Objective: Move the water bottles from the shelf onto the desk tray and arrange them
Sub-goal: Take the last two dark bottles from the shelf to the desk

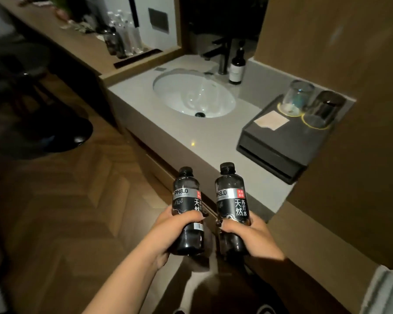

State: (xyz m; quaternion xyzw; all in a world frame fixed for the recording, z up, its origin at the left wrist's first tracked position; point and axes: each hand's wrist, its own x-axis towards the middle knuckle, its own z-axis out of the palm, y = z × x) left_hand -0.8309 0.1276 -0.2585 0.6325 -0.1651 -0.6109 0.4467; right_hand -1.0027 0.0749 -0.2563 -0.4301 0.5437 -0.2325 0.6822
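The left hand (175, 232) grips one dark water bottle (187, 211) around its lower label, upright over the floor. Just beside it, the right hand (250, 234) grips a second bottle (233, 207) the same way, near the sink worktop (168, 130). Both look full: moderately heavy, smooth plastic, stiff enough; mid-body wraps suit them.

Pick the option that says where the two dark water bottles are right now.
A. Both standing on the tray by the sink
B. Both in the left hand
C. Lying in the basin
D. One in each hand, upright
D: the left hand grips one bottle and the right hand grips the other bottle, both upright with caps on.
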